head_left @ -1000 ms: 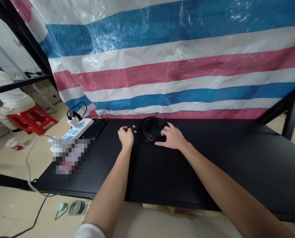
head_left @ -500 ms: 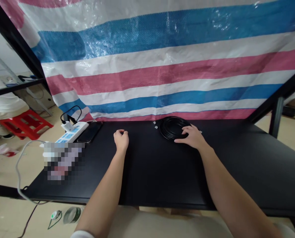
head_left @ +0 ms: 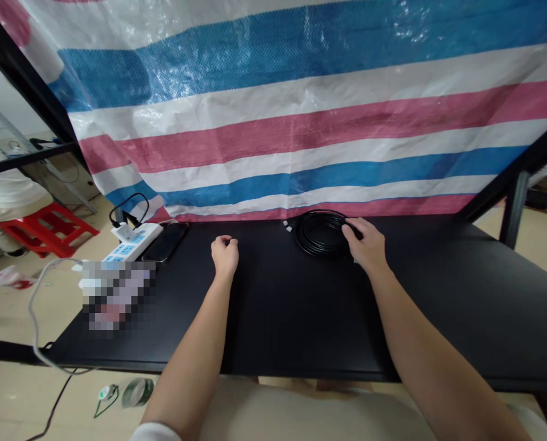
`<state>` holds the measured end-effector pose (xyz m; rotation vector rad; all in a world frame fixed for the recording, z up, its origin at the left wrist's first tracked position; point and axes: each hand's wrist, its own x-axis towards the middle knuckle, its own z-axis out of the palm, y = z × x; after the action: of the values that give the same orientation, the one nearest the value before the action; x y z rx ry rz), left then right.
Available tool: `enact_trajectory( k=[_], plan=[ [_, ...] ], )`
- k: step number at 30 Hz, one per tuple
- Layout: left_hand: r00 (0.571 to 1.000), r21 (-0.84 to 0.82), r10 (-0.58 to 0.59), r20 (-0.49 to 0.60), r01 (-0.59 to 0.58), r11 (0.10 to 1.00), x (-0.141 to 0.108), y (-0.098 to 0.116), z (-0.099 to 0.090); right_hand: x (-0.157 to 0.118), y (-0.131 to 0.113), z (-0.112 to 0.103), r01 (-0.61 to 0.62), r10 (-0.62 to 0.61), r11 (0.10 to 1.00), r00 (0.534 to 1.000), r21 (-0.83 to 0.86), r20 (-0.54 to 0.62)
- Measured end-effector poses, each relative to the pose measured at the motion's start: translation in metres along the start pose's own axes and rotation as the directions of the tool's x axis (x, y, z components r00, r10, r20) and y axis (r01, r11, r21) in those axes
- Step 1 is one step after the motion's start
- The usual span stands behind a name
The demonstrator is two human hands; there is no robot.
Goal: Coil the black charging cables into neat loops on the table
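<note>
A coil of black cable (head_left: 306,240) lies flat on the black tabletop (head_left: 282,312), with pale connectors sticking out at its left edge. My right hand (head_left: 367,242) is closed on the coil's right side, thumb and fingers pinching the loops. To the left of the coil and apart from it, my left hand (head_left: 225,254) rests with its fingers curled in. Whatever those curled fingers may hold is hidden from view.
At left on the table are a white power strip (head_left: 138,242) with plugs, a dark phone (head_left: 166,241) and a blurred patch. A striped plastic sheet (head_left: 291,135) hangs behind. Beyond the left end, a person sits on a red stool (head_left: 48,229).
My right hand has gone from spread fingers over the coil to a pinch on its right side. The left hand stays in place. The view has shifted slightly.
</note>
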<state>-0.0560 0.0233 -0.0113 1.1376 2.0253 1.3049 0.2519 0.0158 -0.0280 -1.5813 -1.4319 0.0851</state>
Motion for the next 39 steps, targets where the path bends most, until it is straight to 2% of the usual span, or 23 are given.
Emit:
enact_trajectory(
  k=[2, 5, 8, 12, 15, 17, 20, 23, 26, 28, 30, 32, 34, 36, 39],
  plan=[
    [1.000, -0.023, 0.002, 0.008, -0.002, 1.000, 0.000, 0.000, 0.001, 0.002, -0.002, -0.002, -0.096, 0.093, 0.995, 0.992, -0.028, -0.083],
    [1.000, -0.061, -0.006, 0.021, 0.007, 0.998, -0.002, 0.002, 0.001, 0.004, -0.004, -0.005, -0.288, 0.276, 0.955, 0.951, -0.072, -0.140],
    [0.999, -0.086, -0.017, 0.037, 0.021, 0.996, -0.006, 0.007, 0.000, 0.006, -0.006, -0.006, -0.420, 0.409, 0.903, 0.905, -0.088, -0.119],
    [0.999, -0.091, -0.016, 0.050, 0.020, 0.996, -0.011, 0.011, -0.001, 0.009, -0.004, -0.006, -0.486, 0.483, 0.873, 0.872, -0.033, -0.082],
    [0.998, -0.100, -0.009, 0.056, 0.014, 0.995, -0.011, 0.011, -0.001, 0.010, 0.000, -0.004, -0.443, 0.453, 0.888, 0.888, 0.122, -0.073],
    [0.998, -0.111, -0.001, 0.058, 0.007, 0.994, -0.010, 0.010, 0.000, 0.010, 0.002, -0.002, -0.386, 0.424, 0.873, 0.903, 0.297, -0.073],
    [0.996, -0.155, 0.029, 0.083, -0.016, 0.988, -0.009, 0.008, 0.004, 0.010, -0.003, -0.001, -0.319, 0.386, 0.746, 0.922, 0.585, 0.011],
    [0.973, -0.236, 0.144, 0.178, -0.100, 0.967, -0.012, 0.005, 0.010, 0.008, -0.013, -0.006, -0.296, 0.319, 0.577, 0.940, 0.761, 0.124],
    [0.896, -0.317, 0.324, 0.304, -0.226, 0.921, -0.024, 0.003, 0.019, 0.005, -0.023, -0.013, -0.299, 0.239, 0.489, 0.949, 0.820, 0.203],
    [0.815, -0.373, 0.441, 0.375, -0.302, 0.877, -0.034, 0.002, 0.025, 0.003, -0.028, -0.017, -0.310, 0.193, 0.472, 0.950, 0.826, 0.246],
    [0.754, -0.424, 0.510, 0.413, -0.336, 0.841, -0.042, 0.002, 0.029, 0.001, -0.034, -0.018, -0.317, 0.158, 0.465, 0.948, 0.826, 0.275],
    [0.729, -0.452, 0.523, 0.442, -0.323, 0.832, -0.047, 0.003, 0.032, -0.001, -0.039, -0.019, -0.324, 0.126, 0.464, 0.946, 0.825, 0.300],
    [0.729, -0.457, 0.493, 0.475, -0.274, 0.846, -0.049, 0.005, 0.034, -0.003, -0.044, -0.019, -0.330, 0.106, 0.470, 0.942, 0.818, 0.319],
    [0.749, -0.471, 0.429, 0.506, -0.176, 0.864, -0.048, 0.007, 0.034, -0.004, -0.045, -0.019, -0.322, 0.090, 0.473, 0.944, 0.820, 0.319],
    [0.814, -0.549, 0.291, 0.502, 0.040, 0.835, -0.042, 0.012, 0.030, -0.001, -0.038, -0.021, -0.265, 0.106, 0.471, 0.964, 0.841, 0.244]
  ],
)
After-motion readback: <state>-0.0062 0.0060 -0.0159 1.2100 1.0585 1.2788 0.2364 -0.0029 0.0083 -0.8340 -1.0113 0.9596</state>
